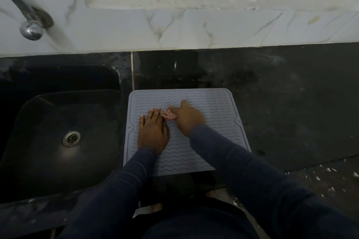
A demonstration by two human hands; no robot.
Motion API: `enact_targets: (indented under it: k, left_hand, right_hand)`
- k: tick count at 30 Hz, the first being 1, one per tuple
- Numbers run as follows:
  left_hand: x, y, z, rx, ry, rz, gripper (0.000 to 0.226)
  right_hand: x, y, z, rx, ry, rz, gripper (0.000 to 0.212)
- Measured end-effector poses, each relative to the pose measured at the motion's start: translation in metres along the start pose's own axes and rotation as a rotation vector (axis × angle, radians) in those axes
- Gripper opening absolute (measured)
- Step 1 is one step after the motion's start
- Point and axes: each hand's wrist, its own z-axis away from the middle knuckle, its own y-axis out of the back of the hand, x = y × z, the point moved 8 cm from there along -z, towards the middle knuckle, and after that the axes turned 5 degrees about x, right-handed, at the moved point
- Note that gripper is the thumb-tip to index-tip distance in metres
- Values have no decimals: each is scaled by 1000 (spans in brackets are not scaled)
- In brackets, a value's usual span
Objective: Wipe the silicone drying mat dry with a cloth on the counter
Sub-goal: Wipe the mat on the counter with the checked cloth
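A grey-blue silicone drying mat (217, 103) with wavy ridges lies flat on the dark counter, just right of the sink. My left hand (152, 132) rests palm down on the mat's left half, fingers spread. My right hand (187, 117) sits at the mat's middle, pressed down on a small bunched pink-and-white cloth (168, 115). Only a corner of the cloth shows between the two hands; the rest is under my right palm. Both forearms in dark blue sleeves cover the mat's near part.
A dark sink (64, 134) with a metal drain (71, 138) lies left of the mat. A chrome tap (29, 23) juts from the marble-tiled wall (213, 27). Dark counter (291, 93) stretches to the right, its front edge running diagonally near the speckled floor (330, 178).
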Motion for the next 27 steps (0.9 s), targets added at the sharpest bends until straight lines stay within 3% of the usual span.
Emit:
enact_targets:
  k: [3, 6, 8, 10, 12, 14, 17, 21, 25, 27]
  left_hand:
    - [-4, -3, -1, 15, -5, -6, 59]
    - [-3, -3, 0, 37, 4, 7, 60]
    - [-5, -3, 0, 41, 34, 25, 61]
    - [-7, -3, 0, 42, 60, 35, 62]
    - [-8, -4, 0, 34, 68, 38, 59]
    - [-8, -3, -1, 33, 72, 45, 58]
    - [-8, -2, -2, 43, 72, 67, 57]
    - [-9, -3, 0, 27, 75, 39, 63]
    - [-8, -3, -1, 37, 57, 40, 65]
    - [-7, -3, -1, 33, 55, 24, 65]
  right_hand:
    - [77, 17, 8, 1, -89, 121, 39]
    - [173, 39, 12, -25, -438, 156, 43]
    - [179, 49, 6, -15, -492, 142, 49]
    - [139, 50, -7, 72, -414, 9, 36]
    - [71, 36, -21, 98, -191, -82, 22]
    - [7, 21, -23, 98, -59, -149, 29]
    - [-35, 11, -15, 55, 10, -30, 29]
    - [36, 16, -7, 21, -2, 107, 43]
    - [135, 37, -3, -85, -267, 295, 51]
    - [147, 49, -4, -116, -336, 364, 51]
